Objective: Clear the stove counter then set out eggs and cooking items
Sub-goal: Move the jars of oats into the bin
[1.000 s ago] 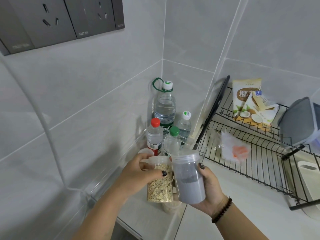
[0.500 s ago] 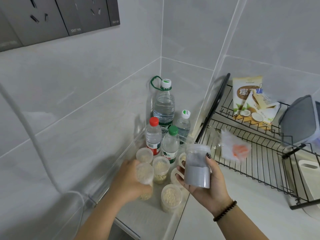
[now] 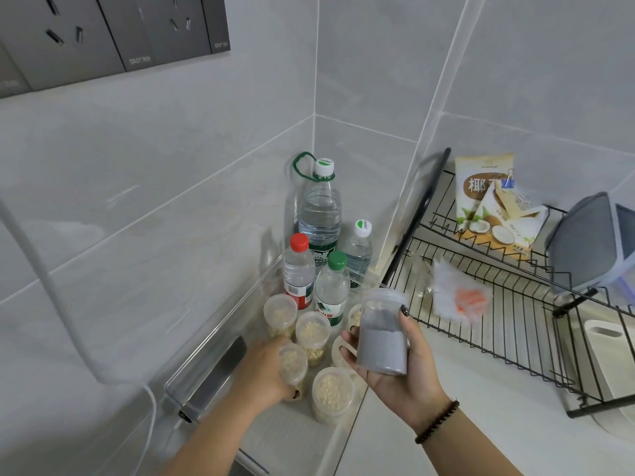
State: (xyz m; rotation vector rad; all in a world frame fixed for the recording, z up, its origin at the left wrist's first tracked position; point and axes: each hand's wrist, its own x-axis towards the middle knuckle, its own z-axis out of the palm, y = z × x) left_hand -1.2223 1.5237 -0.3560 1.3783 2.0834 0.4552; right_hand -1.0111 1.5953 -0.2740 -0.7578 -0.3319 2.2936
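A clear plastic jar of oats (image 3: pixel 292 364) is being gripped round its side by the left hand (image 3: pixel 263 372), low in the clear plastic bin (image 3: pixel 220 334) on the worktop, just beside three similar oat jars. A clear lidded jar of grey powder (image 3: pixel 383 333) is being held upright above the bin's edge by the right hand (image 3: pixel 395 365). Both are being judged light, stiff and smooth, best grasped round the middle.

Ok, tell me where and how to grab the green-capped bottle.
Take the green-capped bottle high, around its shoulder just under the cap, coming from above. It stands upright, with the red-capped bottle close beside it, taller bottles behind and oat jars crowding its base in front, so only the top looks free. Both hands are holding jars now.
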